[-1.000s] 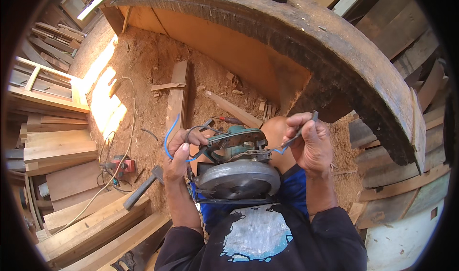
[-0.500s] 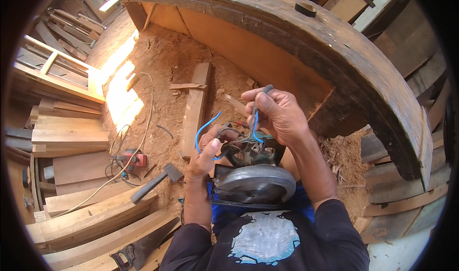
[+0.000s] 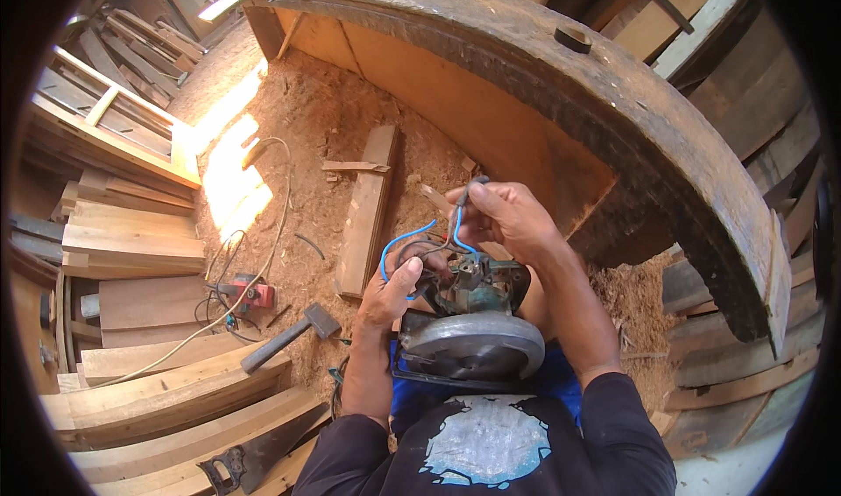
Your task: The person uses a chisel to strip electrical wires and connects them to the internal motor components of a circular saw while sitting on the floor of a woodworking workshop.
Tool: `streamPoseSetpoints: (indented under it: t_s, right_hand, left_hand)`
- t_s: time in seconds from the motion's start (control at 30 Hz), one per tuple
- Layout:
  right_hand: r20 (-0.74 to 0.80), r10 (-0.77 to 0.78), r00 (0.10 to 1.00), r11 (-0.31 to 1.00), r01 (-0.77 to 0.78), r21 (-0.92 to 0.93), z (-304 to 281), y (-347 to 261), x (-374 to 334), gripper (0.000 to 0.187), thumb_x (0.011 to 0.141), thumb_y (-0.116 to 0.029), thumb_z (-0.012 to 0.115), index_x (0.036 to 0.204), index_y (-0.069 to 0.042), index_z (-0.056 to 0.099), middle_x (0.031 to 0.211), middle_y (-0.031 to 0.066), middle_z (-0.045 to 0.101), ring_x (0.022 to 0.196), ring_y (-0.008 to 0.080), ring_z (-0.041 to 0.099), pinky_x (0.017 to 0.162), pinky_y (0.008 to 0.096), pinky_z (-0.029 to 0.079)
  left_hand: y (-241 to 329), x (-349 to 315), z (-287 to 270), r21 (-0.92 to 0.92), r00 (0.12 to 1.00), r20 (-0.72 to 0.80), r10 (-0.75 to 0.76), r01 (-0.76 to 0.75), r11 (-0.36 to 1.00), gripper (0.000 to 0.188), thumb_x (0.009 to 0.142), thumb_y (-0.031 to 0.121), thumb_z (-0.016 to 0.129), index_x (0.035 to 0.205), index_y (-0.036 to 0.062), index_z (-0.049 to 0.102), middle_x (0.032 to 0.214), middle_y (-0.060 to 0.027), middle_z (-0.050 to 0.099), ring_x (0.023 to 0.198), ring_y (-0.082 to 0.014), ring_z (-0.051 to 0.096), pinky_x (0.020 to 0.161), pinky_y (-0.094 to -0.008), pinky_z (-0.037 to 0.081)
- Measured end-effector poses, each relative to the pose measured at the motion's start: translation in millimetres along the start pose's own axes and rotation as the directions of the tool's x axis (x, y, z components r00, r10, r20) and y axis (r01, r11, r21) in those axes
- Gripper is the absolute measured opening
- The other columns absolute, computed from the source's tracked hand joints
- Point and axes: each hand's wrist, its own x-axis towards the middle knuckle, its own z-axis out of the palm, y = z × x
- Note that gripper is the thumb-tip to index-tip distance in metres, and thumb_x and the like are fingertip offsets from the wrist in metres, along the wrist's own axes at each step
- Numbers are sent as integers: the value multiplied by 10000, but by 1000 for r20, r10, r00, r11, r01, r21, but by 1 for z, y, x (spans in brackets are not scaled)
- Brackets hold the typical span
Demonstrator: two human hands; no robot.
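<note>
A circular saw sits on the person's lap, its round grey guard toward the body, dull and scuffed, with a dark base plate along its near left edge. Its greenish housing, behind the guard, looks worn and grimy, and wiring shows at the top. One bright blue wire curls out by the left hand, its end loose in the air; that hand's thumb and fingers are closed around wiring beside the housing (exactly which strands is hard to tell). The right hand pinches a dark, slim piece between thumb and fingers above the housing, and a second blue wire runs from there down to the saw.

Beyond, a plank lies on the sawdust-covered floor. To the left are a hammer and a red power tool.
</note>
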Motion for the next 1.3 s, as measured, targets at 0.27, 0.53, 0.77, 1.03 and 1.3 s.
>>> streamPoseSetpoints:
  t_s: [0.27, 0.53, 0.77, 1.03, 1.3]
  right_hand:
    - [35, -128, 991, 924, 132, -358, -59, 32, -65, 401, 1007, -267, 581, 1201, 78, 643, 1124, 119, 695, 1079, 184, 640, 981, 333, 487]
    - [-20, -242, 970, 956, 235, -177, -33, 86, -92, 356, 1009, -283, 603, 1195, 18, 629, 1055, 36, 670, 972, 107, 588, 891, 270, 464]
    - [-49, -313, 949, 922, 291, -256, 3, 87, -92, 293, 1003, -283, 621, 1093, -6, 656, 940, 9, 665, 846, 75, 564, 785, 245, 462]
    - [-51, -321, 946, 891, 283, -355, 44, 64, -104, 252, 1008, -224, 607, 1083, 13, 650, 936, 14, 674, 830, 77, 558, 783, 253, 462]
    - [-132, -397, 908, 844, 305, -441, 8, 76, -149, 275, 997, -242, 621, 1110, 7, 651, 938, 14, 673, 833, 83, 550, 780, 247, 445]
  left_hand:
    - [-12, -9, -3, -41, 989, -147, -2, -4, 999, 392, 985, 318, 501, 1067, -50, 611, 1043, -137, 620, 1044, -228, 586, 963, -383, 439]
    - [-14, -15, 4, -207, 985, -165, 48, -83, 975, 350, 979, 300, 518, 1062, -28, 605, 1034, -141, 617, 994, -244, 602, 911, -387, 479]
    - [0, -37, 11, -318, 937, -333, 102, -214, 924, 383, 969, 361, 517, 986, -12, 603, 1023, -156, 610, 997, -266, 581, 919, -416, 454]
    - [25, -49, 11, -425, 907, -381, 179, -343, 837, 338, 964, 323, 490, 989, -1, 581, 1055, -159, 597, 1033, -264, 577, 963, -431, 444]
    - [14, -40, 39, -514, 977, -179, 113, -191, 837, 317, 949, 273, 531, 1060, -16, 603, 1083, -195, 632, 1062, -305, 610, 959, -448, 480]
